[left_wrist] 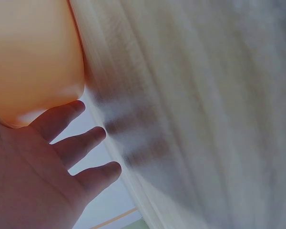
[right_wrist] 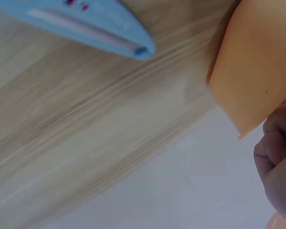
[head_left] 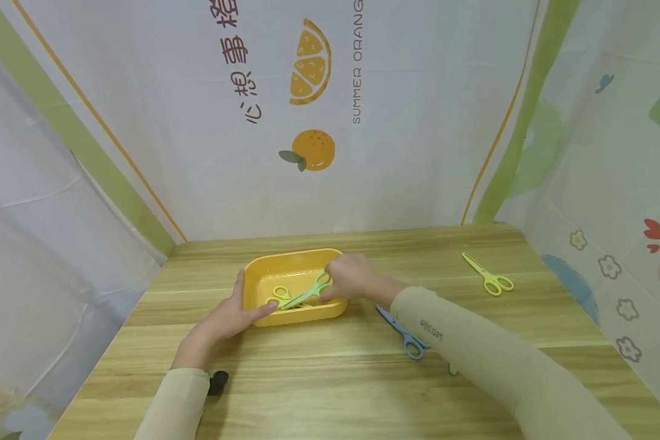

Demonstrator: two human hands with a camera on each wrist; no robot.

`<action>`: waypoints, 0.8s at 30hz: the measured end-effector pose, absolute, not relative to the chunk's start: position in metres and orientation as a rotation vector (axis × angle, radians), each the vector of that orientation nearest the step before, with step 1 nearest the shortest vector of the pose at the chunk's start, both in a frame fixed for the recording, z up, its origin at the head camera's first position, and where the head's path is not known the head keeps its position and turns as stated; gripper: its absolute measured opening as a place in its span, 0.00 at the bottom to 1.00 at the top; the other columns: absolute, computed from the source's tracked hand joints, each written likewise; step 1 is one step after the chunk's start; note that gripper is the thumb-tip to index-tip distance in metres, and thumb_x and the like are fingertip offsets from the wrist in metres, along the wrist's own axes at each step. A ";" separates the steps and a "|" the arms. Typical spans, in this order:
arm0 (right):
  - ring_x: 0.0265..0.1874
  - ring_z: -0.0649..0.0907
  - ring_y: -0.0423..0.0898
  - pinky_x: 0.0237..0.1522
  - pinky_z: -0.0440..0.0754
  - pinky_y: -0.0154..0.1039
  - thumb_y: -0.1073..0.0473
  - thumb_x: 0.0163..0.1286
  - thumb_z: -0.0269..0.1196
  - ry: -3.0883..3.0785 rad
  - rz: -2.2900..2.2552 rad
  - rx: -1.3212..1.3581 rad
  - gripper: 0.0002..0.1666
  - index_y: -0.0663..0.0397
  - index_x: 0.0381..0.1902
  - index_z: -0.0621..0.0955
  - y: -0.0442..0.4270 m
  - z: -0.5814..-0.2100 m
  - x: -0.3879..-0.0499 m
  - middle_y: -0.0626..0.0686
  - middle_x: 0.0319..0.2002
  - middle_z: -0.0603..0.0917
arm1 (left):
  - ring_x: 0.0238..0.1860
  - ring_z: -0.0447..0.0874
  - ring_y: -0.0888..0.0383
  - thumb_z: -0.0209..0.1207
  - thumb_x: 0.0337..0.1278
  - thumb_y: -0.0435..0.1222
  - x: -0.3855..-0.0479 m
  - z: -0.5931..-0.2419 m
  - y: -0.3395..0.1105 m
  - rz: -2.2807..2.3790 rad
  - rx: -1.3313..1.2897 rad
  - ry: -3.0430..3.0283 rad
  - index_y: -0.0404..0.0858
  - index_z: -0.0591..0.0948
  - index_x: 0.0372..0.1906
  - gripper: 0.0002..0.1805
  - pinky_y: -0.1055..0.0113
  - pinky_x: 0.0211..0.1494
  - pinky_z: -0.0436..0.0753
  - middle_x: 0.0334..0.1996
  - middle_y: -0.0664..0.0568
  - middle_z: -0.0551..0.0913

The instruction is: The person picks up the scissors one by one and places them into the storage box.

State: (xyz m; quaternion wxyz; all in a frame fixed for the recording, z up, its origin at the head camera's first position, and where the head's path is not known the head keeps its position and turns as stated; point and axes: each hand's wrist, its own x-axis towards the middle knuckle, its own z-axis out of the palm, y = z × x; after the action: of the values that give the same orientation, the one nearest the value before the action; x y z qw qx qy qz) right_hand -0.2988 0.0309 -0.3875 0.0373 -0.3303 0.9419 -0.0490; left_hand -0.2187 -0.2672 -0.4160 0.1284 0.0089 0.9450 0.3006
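It looked like a small cloth-walled booth, where a wood-grain tabletop (head_left: 308,385) met a left hanging (head_left: 33,214), a back hanging (head_left: 418,122) and a right hanging (head_left: 599,183). Creases and wrinkles showed these pale walls to be fabric, printed with an orange slice (head_left: 310,66), English lettering (head_left: 357,67), Chinese lettering (head_left: 233,50), flowers (head_left: 609,267) and red hearts (head_left: 654,229). Whether a home or a studio lay around it could not be told.
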 end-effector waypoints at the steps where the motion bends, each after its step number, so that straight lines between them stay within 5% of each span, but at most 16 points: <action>1: 0.21 0.64 0.38 0.22 0.59 0.32 0.28 0.64 0.72 2.895 -0.149 -1.020 0.33 0.46 0.23 0.73 0.029 -0.387 -0.297 0.41 0.19 0.63 | 0.77 0.65 0.22 0.58 0.63 0.74 -0.219 -0.416 -0.267 0.876 0.023 2.747 0.43 0.21 0.84 0.73 0.30 0.77 0.67 0.79 0.19 0.56; 5: 0.19 0.62 0.37 0.21 0.59 0.32 0.27 0.64 0.72 2.920 -0.137 -1.039 0.38 0.42 0.18 0.64 0.022 -0.388 -0.293 0.41 0.19 0.62 | 0.77 0.64 0.22 0.57 0.63 0.74 -0.218 -0.416 -0.267 0.876 0.018 2.744 0.43 0.21 0.84 0.73 0.29 0.77 0.67 0.79 0.18 0.55; 24: 0.18 0.62 0.37 0.18 0.57 0.31 0.26 0.63 0.71 3.002 -0.139 -0.941 0.38 0.40 0.17 0.63 0.029 -0.382 -0.301 0.40 0.18 0.62 | 0.76 0.65 0.22 0.59 0.63 0.72 -0.219 -0.416 -0.267 0.869 0.020 2.750 0.41 0.20 0.84 0.73 0.30 0.77 0.69 0.77 0.16 0.57</action>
State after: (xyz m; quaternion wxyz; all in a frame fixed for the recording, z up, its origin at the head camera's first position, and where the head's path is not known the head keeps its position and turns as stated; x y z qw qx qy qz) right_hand -0.3011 0.0286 -0.3819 -0.0036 -0.2989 0.9532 -0.0443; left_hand -0.2191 -0.2671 -0.4159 0.1283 0.0068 0.9456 0.2990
